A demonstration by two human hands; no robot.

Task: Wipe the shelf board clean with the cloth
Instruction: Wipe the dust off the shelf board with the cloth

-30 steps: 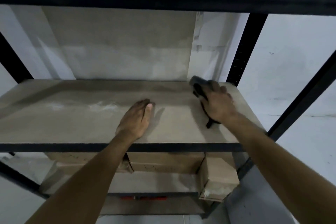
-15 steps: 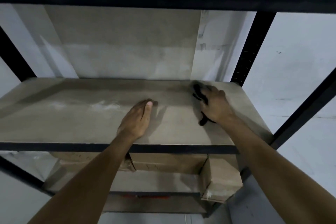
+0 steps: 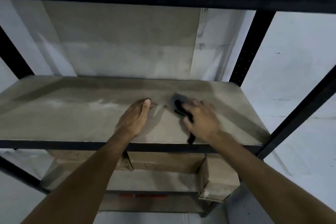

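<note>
Dusty shelf board (image 3: 72, 122): your left hand (image 3: 133, 120) rests flat, fingers straight; your blurred right hand (image 3: 201, 122) grips black cloth (image 3: 179, 107).

Your right hand (image 3: 201, 121) is smeared by motion blur, so you can't tell how its fingers lie on the dark cloth (image 3: 179, 108), most of which it hides. The shelf board (image 3: 63, 114) runs off the left edge. Both your forearms are cut off at the bottom.

L hand (image 3: 133, 121) on shelf board (image 3: 54, 118) | cloth (image 3: 179, 108) under R hand (image 3: 201, 122), right of L
</note>
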